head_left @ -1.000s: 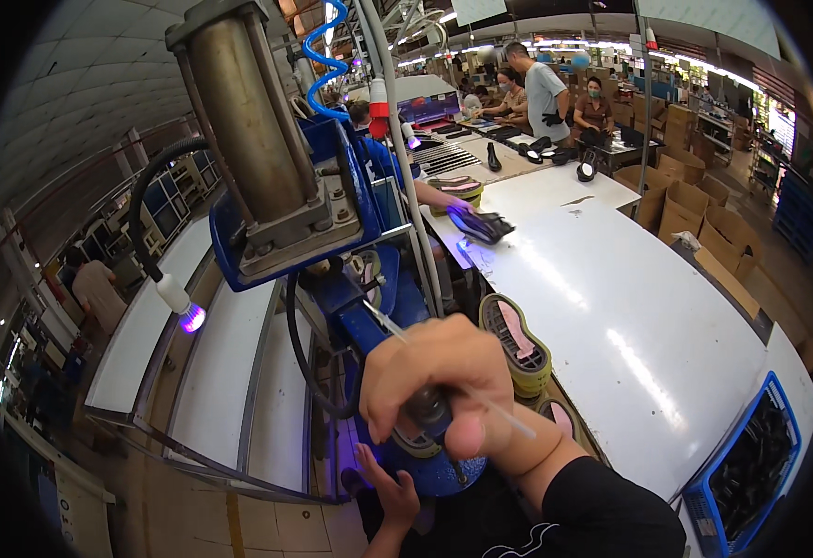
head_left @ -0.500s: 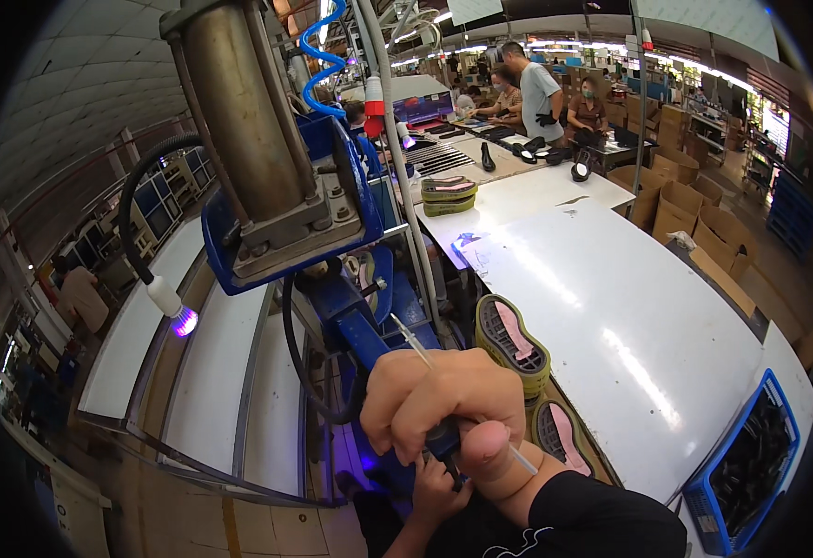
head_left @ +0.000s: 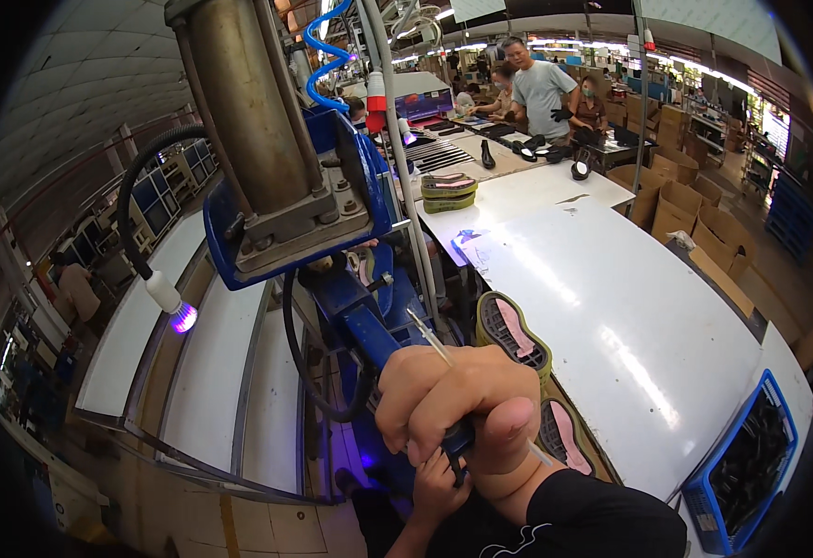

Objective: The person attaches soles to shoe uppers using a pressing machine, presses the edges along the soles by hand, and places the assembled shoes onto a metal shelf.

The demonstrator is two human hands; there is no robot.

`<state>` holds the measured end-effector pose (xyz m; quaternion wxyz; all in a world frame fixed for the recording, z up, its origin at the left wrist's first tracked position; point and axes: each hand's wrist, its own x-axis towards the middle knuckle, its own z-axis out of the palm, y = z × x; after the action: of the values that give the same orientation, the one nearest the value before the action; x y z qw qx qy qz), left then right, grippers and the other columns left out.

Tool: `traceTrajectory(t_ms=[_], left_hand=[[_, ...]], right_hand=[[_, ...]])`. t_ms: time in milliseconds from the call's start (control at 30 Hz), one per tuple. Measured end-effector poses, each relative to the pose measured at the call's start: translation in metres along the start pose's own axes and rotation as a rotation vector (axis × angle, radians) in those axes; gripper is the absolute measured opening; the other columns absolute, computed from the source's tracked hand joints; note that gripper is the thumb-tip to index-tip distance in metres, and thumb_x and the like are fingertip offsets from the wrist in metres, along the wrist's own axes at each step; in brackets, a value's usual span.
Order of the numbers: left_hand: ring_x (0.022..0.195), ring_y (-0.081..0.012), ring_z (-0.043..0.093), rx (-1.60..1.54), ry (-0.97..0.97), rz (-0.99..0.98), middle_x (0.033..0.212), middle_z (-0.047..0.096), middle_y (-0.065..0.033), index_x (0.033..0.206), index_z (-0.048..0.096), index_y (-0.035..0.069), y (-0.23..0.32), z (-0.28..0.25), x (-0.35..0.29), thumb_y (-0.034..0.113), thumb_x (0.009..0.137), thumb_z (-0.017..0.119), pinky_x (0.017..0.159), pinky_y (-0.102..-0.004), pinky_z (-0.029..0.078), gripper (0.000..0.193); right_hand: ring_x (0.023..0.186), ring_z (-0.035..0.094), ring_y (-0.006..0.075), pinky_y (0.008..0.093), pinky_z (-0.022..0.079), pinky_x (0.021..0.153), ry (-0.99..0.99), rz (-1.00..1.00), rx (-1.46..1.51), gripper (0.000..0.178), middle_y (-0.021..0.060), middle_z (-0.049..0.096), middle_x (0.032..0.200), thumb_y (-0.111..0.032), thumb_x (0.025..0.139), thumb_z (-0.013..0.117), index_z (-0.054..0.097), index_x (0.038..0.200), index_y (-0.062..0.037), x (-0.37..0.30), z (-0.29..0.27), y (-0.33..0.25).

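My right hand (head_left: 462, 395) is closed in front of me with a thin, pale pen-like stick (head_left: 431, 337) between its fingers. The stick's narrow tip points up and to the left, and its white tail shows beyond the thumb. Below it, my left hand (head_left: 439, 485) is closed on a small black piece (head_left: 458, 439), largely covered by the right fingers; its kind is hidden. Just right of my hands, olive-green shoe soles (head_left: 515, 331) with pink inner pieces lie stacked along the table edge. Another pink-and-green sole (head_left: 566, 437) lies nearer, partly behind my right wrist.
A blue press machine (head_left: 297, 219) with a metal cylinder stands ahead left. A lamp with a purple glow (head_left: 183, 318) hangs beside white racks (head_left: 204, 391). On the white table (head_left: 611, 307) sit a blue basket of black pieces (head_left: 709, 493) and more soles (head_left: 448, 191). People work beyond.
My right hand and the stick have shifted slightly right, uncovering a little more of the blue machine. The standing person in the grey shirt has turned this way.
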<state>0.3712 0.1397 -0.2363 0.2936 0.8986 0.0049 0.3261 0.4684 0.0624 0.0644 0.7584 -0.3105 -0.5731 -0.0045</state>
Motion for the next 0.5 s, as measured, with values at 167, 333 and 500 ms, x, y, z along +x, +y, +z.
traceTrajectory(t_ms=[167,333,500], left_hand=[[0.099,-0.0344,0.070,-0.003,-0.043,-0.019,0.099,0.071,-0.0135,0.100,0.075,0.005,0.001,0.001,0.002,0.022,0.080,0.082,0.100,-0.0605,0.044,0.028],[0.094,-0.0352,0.069,0.085,-0.041,0.044,0.097,0.073,-0.0141,0.101,0.075,0.005,-0.008,0.006,-0.004,0.025,0.082,0.078,0.113,-0.0657,0.034,0.027],[0.100,-0.0364,0.067,0.160,-0.106,0.023,0.092,0.070,-0.0154,0.098,0.075,0.004,-0.037,0.031,-0.028,0.025,0.082,0.077,0.111,-0.0649,0.036,0.026]], right_hand=[[0.055,0.055,0.0219,0.0365,0.048,0.063,0.002,-0.002,-0.013,0.074,0.0093,0.063,0.064,-0.059,0.109,0.026,0.060,0.068,-0.0079,-0.001,-0.003,0.002],[0.053,0.052,0.0215,0.0362,0.046,0.060,0.004,-0.014,-0.005,0.074,0.0089,0.062,0.062,-0.058,0.110,0.026,0.058,0.066,-0.0087,-0.001,-0.003,0.003],[0.052,0.051,0.0219,0.0361,0.045,0.059,0.016,-0.030,-0.001,0.074,0.0091,0.061,0.061,-0.058,0.110,0.025,0.056,0.064,-0.0094,0.000,0.000,0.005]])
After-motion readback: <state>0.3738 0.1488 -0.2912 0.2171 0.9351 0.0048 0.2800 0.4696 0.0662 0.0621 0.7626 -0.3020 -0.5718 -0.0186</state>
